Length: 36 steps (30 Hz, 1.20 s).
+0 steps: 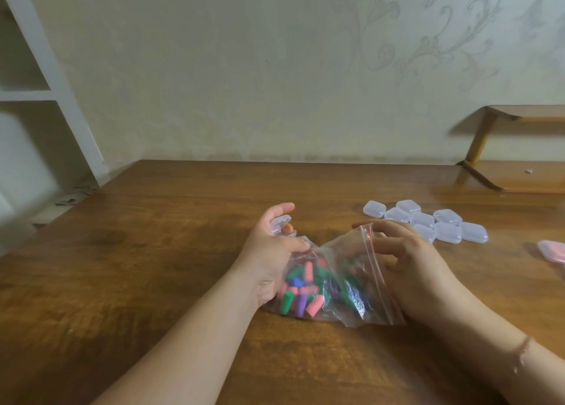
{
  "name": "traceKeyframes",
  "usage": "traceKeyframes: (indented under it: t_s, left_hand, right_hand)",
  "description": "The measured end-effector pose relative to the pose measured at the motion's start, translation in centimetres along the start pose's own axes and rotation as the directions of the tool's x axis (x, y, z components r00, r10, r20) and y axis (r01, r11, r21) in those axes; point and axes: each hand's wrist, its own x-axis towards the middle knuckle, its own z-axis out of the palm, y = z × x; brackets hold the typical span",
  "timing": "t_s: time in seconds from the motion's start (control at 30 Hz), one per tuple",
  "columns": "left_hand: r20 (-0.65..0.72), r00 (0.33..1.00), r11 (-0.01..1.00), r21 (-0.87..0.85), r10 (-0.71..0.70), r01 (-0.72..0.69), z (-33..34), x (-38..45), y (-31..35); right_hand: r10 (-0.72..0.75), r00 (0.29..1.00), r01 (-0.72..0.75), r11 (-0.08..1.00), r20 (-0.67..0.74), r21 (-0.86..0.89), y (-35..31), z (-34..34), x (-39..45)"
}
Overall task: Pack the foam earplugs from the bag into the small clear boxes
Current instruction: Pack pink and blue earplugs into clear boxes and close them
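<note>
A clear zip bag [336, 285] with a red seal strip lies on the wooden table [153, 252], holding several pink, green, blue and purple foam earplugs [301, 294]. My left hand [272, 252] presses against the bag's left side and cradles a small clear box [281, 226] with its lid open between fingers and thumb. At the bag's mouth, my right hand [409, 261] holds the seal edge with its fingers. Several closed clear boxes [428, 221] sit in a cluster to the right.
A clear box holding something pink [553, 252] lies at the right edge. A wooden shelf stand [513, 172] rests at the back right of the table. White shelving [36, 99] stands at the left against the wall.
</note>
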Motion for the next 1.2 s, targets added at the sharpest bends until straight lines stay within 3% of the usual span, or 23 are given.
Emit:
traceKeyframes:
  t_s: [0.2, 0.53, 0.7, 0.87, 1.07, 1.2]
  left_hand:
    - [0.041, 0.999, 1.000, 0.000, -0.005, 0.005, 0.3, -0.4, 0.1]
    - [0.038, 0.999, 0.998, -0.058, -0.028, 0.030, 0.7, -0.6, -0.2]
    - [0.051, 0.998, 0.995, -0.091, -0.042, 0.047, 0.8, -0.9, 0.0]
    - [0.044, 0.998, 0.997, -0.071, -0.040, 0.043, 0.8, -1.2, 0.2]
    - [0.029, 1.000, 0.999, -0.033, 0.004, -0.003, 0.7, -1.3, 0.3]
    - [-0.008, 0.998, 0.998, -0.008, 0.066, -0.066, 0.4, -1.2, 0.4]
  right_hand:
    - [-0.026, 0.993, 0.026, 1.000, 0.115, -0.003, -0.4, -0.1, -0.1]
    - [-0.053, 0.986, 0.056, 0.998, 0.157, -0.015, -0.6, 1.0, 0.1]
    - [-0.083, 0.979, 0.110, 0.985, 0.187, -0.135, -1.0, 0.8, 0.1]
    - [-0.096, 0.988, 0.120, 0.969, 0.118, -0.216, -1.1, 0.1, -0.1]
    - [-0.058, 0.993, 0.064, 0.996, 0.100, -0.064, -1.7, -0.3, 0.0]
    - [-0.061, 0.990, 0.069, 0.996, 0.124, -0.058, -1.5, -2.1, -0.1]
